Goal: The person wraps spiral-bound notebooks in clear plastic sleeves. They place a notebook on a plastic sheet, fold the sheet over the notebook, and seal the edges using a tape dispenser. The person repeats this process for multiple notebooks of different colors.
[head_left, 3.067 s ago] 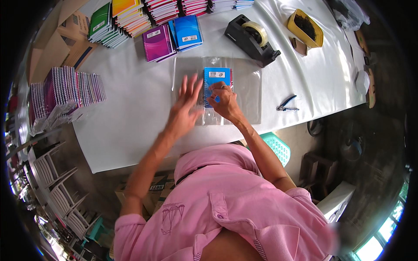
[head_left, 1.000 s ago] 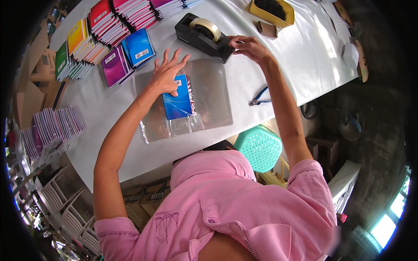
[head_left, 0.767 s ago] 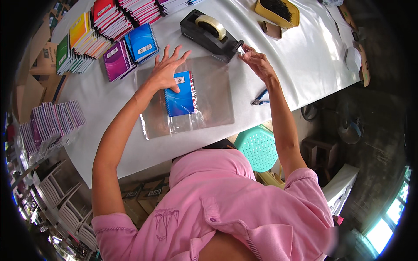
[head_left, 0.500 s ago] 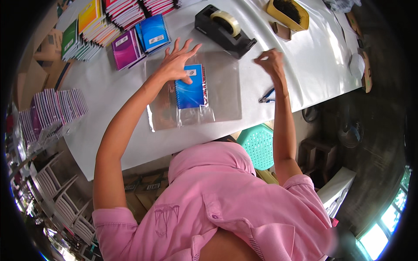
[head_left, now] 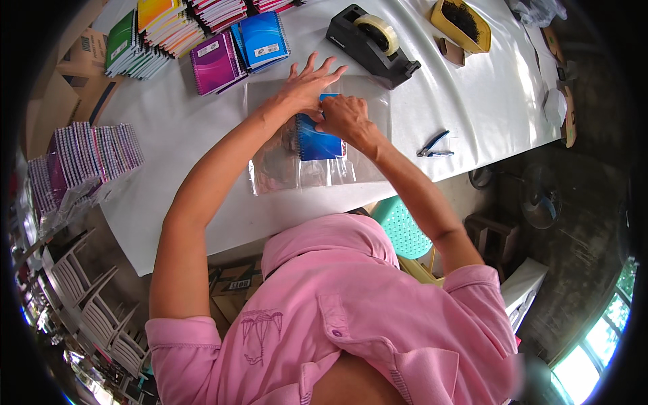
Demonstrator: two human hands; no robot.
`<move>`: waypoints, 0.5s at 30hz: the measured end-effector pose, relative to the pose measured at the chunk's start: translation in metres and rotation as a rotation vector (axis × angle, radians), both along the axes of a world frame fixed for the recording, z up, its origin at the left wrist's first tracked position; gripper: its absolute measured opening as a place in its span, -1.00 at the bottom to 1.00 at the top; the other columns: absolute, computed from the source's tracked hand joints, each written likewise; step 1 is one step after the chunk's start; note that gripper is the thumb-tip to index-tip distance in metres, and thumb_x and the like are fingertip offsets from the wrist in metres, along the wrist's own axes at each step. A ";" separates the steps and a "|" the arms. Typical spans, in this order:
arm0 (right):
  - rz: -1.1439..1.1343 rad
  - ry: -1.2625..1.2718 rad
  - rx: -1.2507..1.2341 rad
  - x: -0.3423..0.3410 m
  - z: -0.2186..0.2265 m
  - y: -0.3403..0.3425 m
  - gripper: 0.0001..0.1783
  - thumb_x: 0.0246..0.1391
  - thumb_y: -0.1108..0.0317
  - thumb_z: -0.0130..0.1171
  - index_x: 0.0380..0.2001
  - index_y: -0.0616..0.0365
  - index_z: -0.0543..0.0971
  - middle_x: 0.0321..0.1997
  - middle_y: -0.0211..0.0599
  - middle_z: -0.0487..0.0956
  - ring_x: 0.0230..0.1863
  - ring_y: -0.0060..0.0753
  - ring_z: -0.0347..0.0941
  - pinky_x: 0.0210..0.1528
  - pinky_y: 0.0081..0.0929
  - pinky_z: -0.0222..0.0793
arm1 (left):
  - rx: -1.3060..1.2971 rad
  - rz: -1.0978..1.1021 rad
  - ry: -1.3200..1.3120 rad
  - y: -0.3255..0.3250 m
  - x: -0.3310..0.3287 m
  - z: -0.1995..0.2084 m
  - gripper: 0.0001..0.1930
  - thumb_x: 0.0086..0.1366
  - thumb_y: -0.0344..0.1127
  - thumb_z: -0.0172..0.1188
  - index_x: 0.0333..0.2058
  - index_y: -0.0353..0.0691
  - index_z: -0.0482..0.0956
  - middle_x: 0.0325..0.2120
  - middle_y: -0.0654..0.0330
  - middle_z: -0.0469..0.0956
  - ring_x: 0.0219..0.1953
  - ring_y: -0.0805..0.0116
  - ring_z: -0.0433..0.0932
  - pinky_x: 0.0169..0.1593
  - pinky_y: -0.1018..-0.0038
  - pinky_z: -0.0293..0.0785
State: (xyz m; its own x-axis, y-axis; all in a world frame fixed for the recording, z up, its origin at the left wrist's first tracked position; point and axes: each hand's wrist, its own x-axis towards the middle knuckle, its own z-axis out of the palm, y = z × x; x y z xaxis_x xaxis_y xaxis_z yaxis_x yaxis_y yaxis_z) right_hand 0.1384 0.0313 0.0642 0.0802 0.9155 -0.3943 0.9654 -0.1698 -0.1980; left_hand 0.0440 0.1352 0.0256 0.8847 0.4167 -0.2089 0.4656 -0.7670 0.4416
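Observation:
A blue spiral notebook [head_left: 318, 147] in clear plastic wrap lies on a larger clear plastic sheet [head_left: 368, 169], on the white-covered table. My left hand [head_left: 307, 89] rests over its upper left part, fingers spread and pointing away from me, thumb toward the cover. At the notebook's top, my right hand [head_left: 347, 116] is closed, with bent fingers against the wrap beside my left thumb. Whatever its fingertips hold is hidden. Beyond my hands stands a black tape dispenser [head_left: 398, 69] with a roll of tape [head_left: 375, 35].
Blue-handled pliers [head_left: 435, 145] lie to the right. A yellow tub [head_left: 453, 28] with dark contents and a small brown block [head_left: 451, 52] sit far right. Purple [head_left: 212, 64], blue [head_left: 262, 39] and green notebooks [head_left: 121, 44] stand far left. Plastic-wrapped notebooks [head_left: 94, 162] occupy the left edge.
My right hand has come left from beside the tape dispenser down onto the notebook's top. My left hand stays spread over the notebook. The whole view has shifted slightly.

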 end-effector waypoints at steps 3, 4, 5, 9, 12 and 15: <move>0.018 -0.200 -0.143 -0.006 0.014 0.005 -0.46 -0.28 -0.14 0.42 -0.30 0.03 0.68 -0.37 -0.23 0.66 -0.26 -0.14 0.61 -0.25 -0.28 0.48 | 0.042 0.027 -0.006 -0.001 -0.006 0.007 0.27 -0.39 -0.27 0.54 0.36 0.22 -0.03 0.38 0.14 -0.07 0.41 -0.17 -0.24 0.28 -0.32 -0.14; -0.020 -0.116 -0.172 0.002 0.012 0.004 -0.41 -0.27 -0.19 0.41 -0.28 0.04 0.67 -0.38 -0.22 0.66 -0.26 -0.12 0.61 -0.23 -0.27 0.48 | 0.055 0.049 -0.009 -0.003 -0.010 0.010 0.25 -0.36 -0.23 0.55 0.36 0.20 -0.03 0.38 0.13 -0.06 0.41 -0.17 -0.24 0.29 -0.31 -0.15; -0.053 -0.029 -0.201 0.016 0.006 0.000 -0.35 -0.27 -0.25 0.39 -0.25 0.06 0.66 -0.39 -0.21 0.66 -0.26 -0.10 0.61 -0.22 -0.25 0.48 | 0.090 0.129 -0.119 -0.007 -0.018 0.012 0.20 -0.28 -0.15 0.52 0.36 0.15 -0.03 0.38 0.10 -0.06 0.42 -0.16 -0.25 0.30 -0.29 -0.17; -0.239 0.208 -0.222 0.029 -0.005 -0.014 -0.15 -0.28 -0.35 0.37 -0.13 0.19 0.58 -0.21 0.02 0.61 -0.10 -0.01 0.55 -0.03 -0.24 0.43 | 0.204 0.473 -0.337 -0.029 -0.066 -0.032 -0.02 0.02 0.17 0.30 0.35 -0.02 0.04 0.37 -0.07 -0.08 0.42 -0.15 -0.29 0.33 -0.22 -0.27; -0.260 0.455 0.091 0.049 -0.078 -0.036 0.01 -0.28 -0.36 0.37 0.03 0.31 0.44 0.03 0.23 0.46 0.11 0.03 0.42 0.15 -0.17 0.31 | -0.031 0.517 -0.136 -0.051 -0.067 -0.042 -0.14 0.19 0.29 0.08 0.32 -0.11 0.12 0.34 -0.22 -0.05 0.42 -0.17 -0.32 0.33 -0.21 -0.34; -0.435 0.760 0.114 0.030 -0.056 -0.051 0.13 -0.23 -0.32 0.37 0.21 0.29 0.21 0.19 0.22 0.30 0.26 0.05 0.25 0.25 -0.07 0.20 | -0.143 0.467 -0.005 -0.067 -0.079 -0.026 -0.24 0.28 0.13 0.10 0.32 -0.17 0.14 0.30 -0.25 0.04 0.41 -0.10 -0.21 0.34 -0.14 -0.22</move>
